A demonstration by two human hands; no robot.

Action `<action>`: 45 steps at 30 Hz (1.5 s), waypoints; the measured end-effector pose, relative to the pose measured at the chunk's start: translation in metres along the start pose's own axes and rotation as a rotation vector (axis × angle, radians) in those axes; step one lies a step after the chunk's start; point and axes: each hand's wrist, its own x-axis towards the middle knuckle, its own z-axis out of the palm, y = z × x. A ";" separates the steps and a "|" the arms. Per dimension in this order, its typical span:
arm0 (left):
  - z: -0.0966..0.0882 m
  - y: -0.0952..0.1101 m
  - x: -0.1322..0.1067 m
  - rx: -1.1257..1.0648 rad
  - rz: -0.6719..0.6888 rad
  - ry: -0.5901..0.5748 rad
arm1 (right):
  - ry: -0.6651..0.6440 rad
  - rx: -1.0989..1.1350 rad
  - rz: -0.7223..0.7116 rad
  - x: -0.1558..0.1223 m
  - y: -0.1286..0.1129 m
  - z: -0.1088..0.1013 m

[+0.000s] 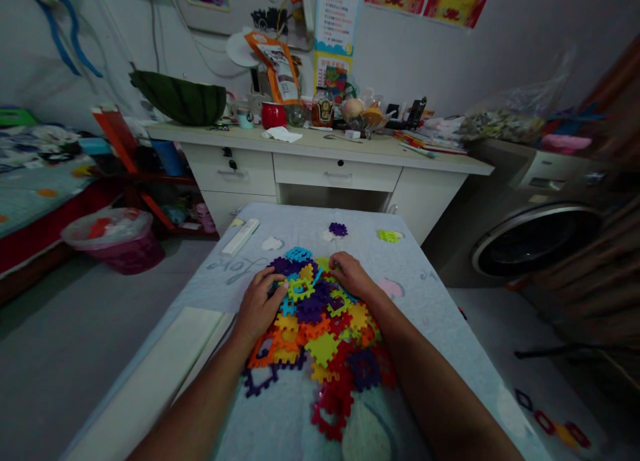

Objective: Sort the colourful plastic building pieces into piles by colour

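Note:
A heap of plastic interlocking building pieces [323,349] with toothed edges lies on the cloth-covered table, in purple, red, orange, yellow, lime green and blue. At the heap's left side, my left hand [261,302] is closed, its thumb and forefinger at the edge of a lime-green frame-shaped piece [301,288]. My right hand [350,274] rests at the far right of the heap with fingers curled beside a lime piece; what its fingertips hold is hidden. A purple piece [338,229] and another lime piece [389,235] lie apart near the table's far end.
A white strip [241,237] lies at the table's far left, and a long white board [150,381] along its left edge. Beyond stands a white desk [320,171] with a watermelon-patterned object [180,97] and jars. A washing machine [530,214] is at right, a pink tub [117,244] at left.

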 end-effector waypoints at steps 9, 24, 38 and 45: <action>-0.001 -0.002 0.000 0.010 -0.015 -0.005 | 0.289 -0.054 0.225 -0.007 0.055 -0.034; 0.000 -0.001 0.001 0.006 0.004 -0.004 | 0.459 -0.389 0.755 0.027 0.128 -0.064; 0.001 0.000 0.002 0.013 0.005 -0.010 | -0.094 0.167 0.133 0.017 0.032 -0.041; 0.001 -0.002 0.001 0.018 0.016 -0.007 | -0.179 -0.025 0.053 0.017 -0.001 -0.013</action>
